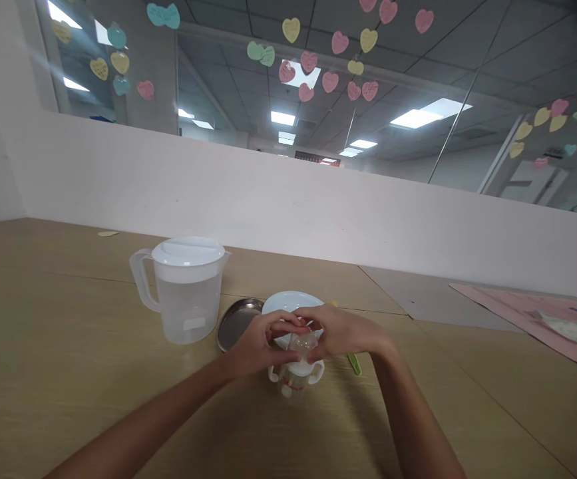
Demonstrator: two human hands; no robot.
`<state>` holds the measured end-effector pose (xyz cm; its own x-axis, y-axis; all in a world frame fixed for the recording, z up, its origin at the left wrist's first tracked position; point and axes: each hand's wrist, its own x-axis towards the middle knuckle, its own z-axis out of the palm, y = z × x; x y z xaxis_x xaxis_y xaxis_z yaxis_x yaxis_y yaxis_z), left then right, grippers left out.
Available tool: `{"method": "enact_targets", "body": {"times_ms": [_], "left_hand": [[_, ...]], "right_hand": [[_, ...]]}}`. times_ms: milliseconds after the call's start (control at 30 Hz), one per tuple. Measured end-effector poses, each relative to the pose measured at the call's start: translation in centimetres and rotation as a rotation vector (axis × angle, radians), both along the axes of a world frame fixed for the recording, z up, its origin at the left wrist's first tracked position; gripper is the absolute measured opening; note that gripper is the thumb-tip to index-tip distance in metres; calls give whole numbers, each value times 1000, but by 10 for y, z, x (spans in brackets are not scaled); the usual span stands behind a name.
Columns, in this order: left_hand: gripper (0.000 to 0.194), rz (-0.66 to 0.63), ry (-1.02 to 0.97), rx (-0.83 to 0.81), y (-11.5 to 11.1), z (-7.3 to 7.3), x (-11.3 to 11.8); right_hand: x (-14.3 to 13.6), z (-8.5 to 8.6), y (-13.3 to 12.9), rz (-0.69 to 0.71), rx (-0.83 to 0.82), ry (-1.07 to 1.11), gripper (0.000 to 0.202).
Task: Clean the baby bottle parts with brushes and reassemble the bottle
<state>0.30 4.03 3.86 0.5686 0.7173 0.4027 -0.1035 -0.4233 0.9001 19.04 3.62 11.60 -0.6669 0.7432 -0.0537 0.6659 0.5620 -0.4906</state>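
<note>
A clear baby bottle (295,382) with two white side handles stands upright on the table in front of me. Over its top is a clear domed cap (302,343). My left hand (263,340) grips this cap from the left, thumb low and fingers at the top. From the right, my right hand (343,330) closes on the same cap, its fingertips meeting those of the left. Behind the hands lies a white plate or bowl (288,299), partly hidden. A green handle (354,364) sticks out beside my right wrist; the rest of that utensil is covered.
A lidded clear plastic pitcher (191,303) holding clear liquid stands at the left. Between it and my left hand rests a round metal tray (238,322). A pink cloth or mat (512,307) lies far right. The white wall (268,199) bounds the table's back.
</note>
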Motion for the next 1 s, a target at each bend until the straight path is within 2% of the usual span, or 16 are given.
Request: {"method": "enact_targets", "body": {"times_ms": [67, 167, 267, 400, 533, 633, 733, 900, 1000], "left_hand": [[48, 124, -35, 59, -10, -13, -2], [45, 376, -42, 149, -24, -35, -10], [52, 443, 127, 198, -34, -51, -15], [56, 454, 233, 145, -43, -54, -10], [51, 450, 281, 186, -46, -51, -3], [55, 477, 302, 242, -44, -57, -2], [61, 485, 324, 242, -40, -64, -2], [56, 387, 363, 228, -34, -66, -3], [59, 353, 325, 208, -34, -65, -3]], "right_hand": [[2, 0, 0, -6, -16, 5, 65], [5, -1, 1, -33, -58, -29, 81], [6, 2, -2, -73, -62, -60, 84], [-4, 6, -14, -186, -16, -74, 75], [-21, 6, -26, -318, 99, -170, 61], [-29, 5, -31, -298, 165, -270, 54], [-32, 7, -32, -258, 149, -275, 44], [-25, 9, -30, -101, 86, -164, 35], [-20, 10, -29, -70, 61, -135, 34]]}}
